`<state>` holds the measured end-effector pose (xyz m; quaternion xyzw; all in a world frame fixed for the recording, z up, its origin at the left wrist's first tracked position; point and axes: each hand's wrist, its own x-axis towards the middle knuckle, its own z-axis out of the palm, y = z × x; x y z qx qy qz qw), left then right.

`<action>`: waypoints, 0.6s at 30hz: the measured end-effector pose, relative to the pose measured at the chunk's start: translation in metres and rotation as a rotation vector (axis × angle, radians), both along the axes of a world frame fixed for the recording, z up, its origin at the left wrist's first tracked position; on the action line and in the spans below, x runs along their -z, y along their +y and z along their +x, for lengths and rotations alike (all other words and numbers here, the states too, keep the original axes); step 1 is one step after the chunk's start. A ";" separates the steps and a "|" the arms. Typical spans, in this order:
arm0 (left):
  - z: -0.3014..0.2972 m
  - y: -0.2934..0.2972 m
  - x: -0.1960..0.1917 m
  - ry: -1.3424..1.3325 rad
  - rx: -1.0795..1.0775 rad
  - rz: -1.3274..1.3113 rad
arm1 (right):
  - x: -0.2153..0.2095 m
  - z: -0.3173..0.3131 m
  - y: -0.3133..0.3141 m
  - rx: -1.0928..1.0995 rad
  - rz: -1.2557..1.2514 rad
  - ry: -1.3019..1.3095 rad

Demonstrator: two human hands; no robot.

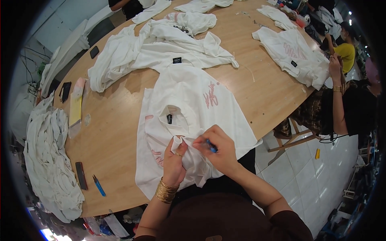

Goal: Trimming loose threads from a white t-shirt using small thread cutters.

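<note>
White shirt (pixel 197 120) is at the near edge of the wooden table (pixel 116 120), right in front of the person, pink lettering partly visible, collar facing up. Fabric heap (pixel 48 156), also white, at the table's left edge; bunched garments (pixel 148 44) past the shirt on the far side. Left hand (pixel 175 160): thumb and fingers pinching a raised fold of the shirt below the collar. Right hand (pixel 221 146): just beside it, fingers curled in around a blue tool, thumb and index tips pressed together at the fabric; can't tell if they pinch thread or cloth. Dark oblong item (pixel 81 176) lies near the heap, blue snips (pixel 99 185) just right of it. Blue tool (pixel 212 146) mostly hidden by the palm, type unclear. Smallest: black label (pixel 169 119) inside the collar.
</note>
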<state>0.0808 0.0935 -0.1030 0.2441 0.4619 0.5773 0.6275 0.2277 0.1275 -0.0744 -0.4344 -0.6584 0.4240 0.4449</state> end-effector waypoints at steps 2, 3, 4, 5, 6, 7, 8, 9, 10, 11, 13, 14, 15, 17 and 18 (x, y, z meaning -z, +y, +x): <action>-0.002 0.001 -0.006 -0.097 -0.026 -0.065 | -0.007 0.009 0.004 -0.121 -0.111 0.111; -0.004 0.001 -0.005 -0.097 -0.032 -0.064 | -0.012 0.014 0.006 -0.239 -0.223 0.220; -0.007 0.001 -0.003 -0.091 -0.032 -0.054 | -0.017 0.019 0.007 -0.245 -0.224 0.219; -0.008 0.000 -0.002 -0.087 -0.030 -0.043 | -0.021 0.025 0.008 -0.433 -0.210 0.137; -0.008 0.000 -0.003 -0.090 -0.032 -0.043 | -0.024 0.027 0.008 -0.620 -0.194 0.054; -0.008 0.001 -0.003 -0.102 -0.040 -0.061 | -0.024 0.026 0.008 -0.568 -0.077 -0.054; -0.008 0.002 -0.003 -0.113 -0.045 -0.078 | -0.023 0.023 0.008 -0.568 -0.077 -0.056; -0.007 0.002 -0.003 -0.114 -0.045 -0.077 | -0.022 0.018 0.006 -0.378 -0.045 -0.090; -0.006 0.001 -0.005 -0.112 -0.038 -0.069 | -0.021 0.012 0.005 -0.187 -0.013 -0.122; -0.005 0.001 -0.006 -0.113 -0.027 -0.061 | -0.020 0.006 0.004 -0.183 -0.013 -0.125; 0.001 0.000 -0.008 -0.108 -0.007 -0.030 | -0.018 0.000 0.004 -0.046 0.027 -0.079; 0.001 0.000 -0.009 -0.097 0.005 0.002 | -0.015 -0.001 0.003 -0.045 0.028 -0.077; 0.000 0.000 -0.008 -0.095 0.007 0.003 | -0.011 0.000 0.002 -0.043 0.019 -0.032; -0.005 -0.001 -0.002 -0.058 -0.016 0.032 | -0.010 0.004 0.002 -0.042 0.010 0.015; -0.007 -0.001 0.000 -0.056 -0.018 0.032 | -0.013 0.011 0.004 -0.163 -0.131 0.068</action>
